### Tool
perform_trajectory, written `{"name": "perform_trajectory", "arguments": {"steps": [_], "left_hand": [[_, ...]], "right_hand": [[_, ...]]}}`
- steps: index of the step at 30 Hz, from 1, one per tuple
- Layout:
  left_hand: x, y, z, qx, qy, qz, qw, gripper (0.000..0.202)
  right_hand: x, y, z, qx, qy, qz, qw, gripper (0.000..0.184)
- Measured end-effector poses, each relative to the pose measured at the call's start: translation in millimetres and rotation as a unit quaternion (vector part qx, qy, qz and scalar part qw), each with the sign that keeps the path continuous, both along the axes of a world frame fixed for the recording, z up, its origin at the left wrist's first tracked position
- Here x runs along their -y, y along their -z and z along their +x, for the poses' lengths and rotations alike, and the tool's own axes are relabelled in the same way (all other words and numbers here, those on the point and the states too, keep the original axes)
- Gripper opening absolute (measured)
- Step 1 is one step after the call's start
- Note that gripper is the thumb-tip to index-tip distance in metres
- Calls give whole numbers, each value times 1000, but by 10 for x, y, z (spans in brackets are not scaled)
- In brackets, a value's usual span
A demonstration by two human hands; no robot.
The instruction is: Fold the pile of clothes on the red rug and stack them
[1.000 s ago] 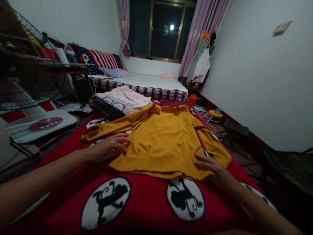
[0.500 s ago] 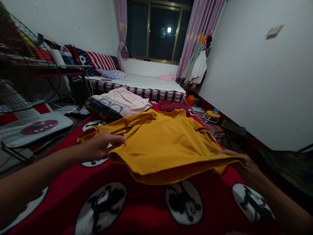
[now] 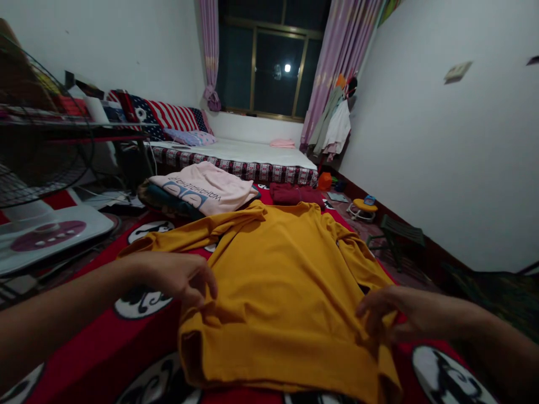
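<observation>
A mustard-yellow long-sleeved shirt lies spread on a red blanket with round black-and-white figures. Its collar points away from me and its hem is closest. My left hand is closed on the shirt's left side a little above the hem, bunching the cloth. On the opposite side my right hand pinches the fabric at about the same height. Both sleeves stretch outward, the left one flatter and the right one bent down along the body.
Behind the shirt are a pile of clothes topped by a pale pink shirt and a folded maroon garment. A white fan base stands at left. A yellow stool and a dark folding stool are at right. A bed sits under the window.
The hem, held up and stretched wide before, has come down toward me onto the blanket. My hands have moved lower, the right one inward, and now grip the sides above the hem.
</observation>
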State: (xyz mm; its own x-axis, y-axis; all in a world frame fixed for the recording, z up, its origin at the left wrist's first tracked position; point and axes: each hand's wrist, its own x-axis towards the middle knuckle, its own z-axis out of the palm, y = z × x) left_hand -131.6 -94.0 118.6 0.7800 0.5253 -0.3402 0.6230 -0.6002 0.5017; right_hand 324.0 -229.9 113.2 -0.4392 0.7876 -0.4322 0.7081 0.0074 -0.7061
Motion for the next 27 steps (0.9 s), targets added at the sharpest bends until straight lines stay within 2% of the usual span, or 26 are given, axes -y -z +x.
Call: {"name": "perform_trajectory", "arguments": {"steps": [1, 3, 5, 7, 10, 12, 16, 19, 21, 23, 25, 27], "left_hand": [[-113, -21, 81, 9, 6, -34, 999, 31], [-333, -1, 314, 55, 6, -50, 997, 37], [-500, 105, 621, 114, 2, 15, 993, 37], [-598, 273, 945, 135, 26, 96, 986, 39], [-682, 545, 1326, 112, 87, 199, 970, 44], [-766, 684, 1451, 102, 117, 262, 952, 41], [-1086, 794, 1439, 84, 144, 338, 926, 48], [-1374, 777, 1348, 59, 176, 349, 918, 50], [-1534, 755, 1298, 47, 170, 366, 914, 49], [-1658, 741, 1263, 27, 110, 383, 917, 52], [-1747, 735, 1250, 3, 9, 380, 925, 55], [-1801, 732, 1276, -8, -60, 359, 931, 48]], "right_hand": [[-145, -31, -24, -14, 0, -2, 1000, 44], [-494, 0, -140, -41, 21, 55, 997, 43], [-865, 156, -321, -50, 69, 168, 982, 47], [-1187, 393, -499, -4, 95, 266, 959, 53], [-1487, 760, -645, 127, 50, 339, 931, 62], [-1566, 935, -653, 192, 27, 362, 912, 63], [-1579, 1067, -598, 222, 26, 382, 897, 61], [-1576, 1063, -588, 224, 25, 379, 897, 62], [-1578, 1053, -592, 223, 26, 376, 899, 63], [-1576, 1043, -591, 215, 30, 375, 901, 62], [-1566, 1034, -583, 204, 34, 371, 905, 62], [-1557, 1023, -578, 195, 43, 362, 911, 61]]}}
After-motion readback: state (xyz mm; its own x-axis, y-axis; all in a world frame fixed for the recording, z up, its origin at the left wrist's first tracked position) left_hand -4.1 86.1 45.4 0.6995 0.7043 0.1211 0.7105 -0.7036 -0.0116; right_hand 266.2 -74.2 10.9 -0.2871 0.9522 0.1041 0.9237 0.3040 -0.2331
